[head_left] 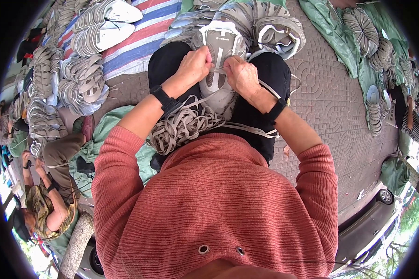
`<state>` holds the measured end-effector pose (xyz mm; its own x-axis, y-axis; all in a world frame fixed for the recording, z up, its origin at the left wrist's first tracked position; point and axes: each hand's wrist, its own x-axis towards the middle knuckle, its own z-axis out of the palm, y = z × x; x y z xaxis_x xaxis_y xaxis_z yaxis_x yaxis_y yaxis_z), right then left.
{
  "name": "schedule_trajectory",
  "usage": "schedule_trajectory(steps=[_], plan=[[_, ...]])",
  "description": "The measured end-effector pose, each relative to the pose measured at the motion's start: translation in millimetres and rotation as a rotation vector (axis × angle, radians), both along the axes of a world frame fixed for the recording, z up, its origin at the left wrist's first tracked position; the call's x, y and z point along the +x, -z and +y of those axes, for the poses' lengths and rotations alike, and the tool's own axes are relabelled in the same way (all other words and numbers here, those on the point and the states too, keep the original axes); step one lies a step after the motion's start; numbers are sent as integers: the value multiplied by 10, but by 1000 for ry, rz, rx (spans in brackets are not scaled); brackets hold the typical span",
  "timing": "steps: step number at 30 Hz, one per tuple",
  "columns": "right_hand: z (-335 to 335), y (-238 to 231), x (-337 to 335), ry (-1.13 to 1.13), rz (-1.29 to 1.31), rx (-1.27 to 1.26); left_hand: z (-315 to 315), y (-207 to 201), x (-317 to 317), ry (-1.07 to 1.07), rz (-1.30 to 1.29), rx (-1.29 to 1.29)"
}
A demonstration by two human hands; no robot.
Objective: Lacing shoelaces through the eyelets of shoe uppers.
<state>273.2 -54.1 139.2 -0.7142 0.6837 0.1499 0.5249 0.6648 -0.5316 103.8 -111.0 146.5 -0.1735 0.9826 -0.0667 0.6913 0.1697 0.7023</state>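
Between my knees lies a grey-and-white shoe upper [214,81], its tongue end pointing away from me. My left hand [194,65] is closed in a pinch at the left edge of its lacing gap. At the right edge my right hand [243,76] is pinched too. A light grey shoelace [217,70] runs across the upper between the two hands, and its ends inside the fingers are hidden. A tangled heap of grey shoelaces [184,130] rests on my lap, with loose strands trailing to the right.
Stacked shoe uppers [277,35] fan out just beyond my knees. More nested uppers [104,25] sit on a striped sheet [146,35] at the far left. Green tarps [333,32] lie to the right. Another person [51,200] sits at the lower left; a parked car [368,223] is at the lower right.
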Motion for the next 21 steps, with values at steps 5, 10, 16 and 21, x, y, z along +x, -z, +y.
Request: schedule_trajectory(steps=[5,10,16,21], plan=[[35,136,-64,38,123,-116,18,44,-1,3,20,66],[93,41,-45,-7,140,-183,-17,65,-43,70,46,113],[71,-67,75,-153,-100,151,-82,-145,-26,267,155,71],[-21,3,-101,-27,-68,56,-48,-39,-64,280,77,103]])
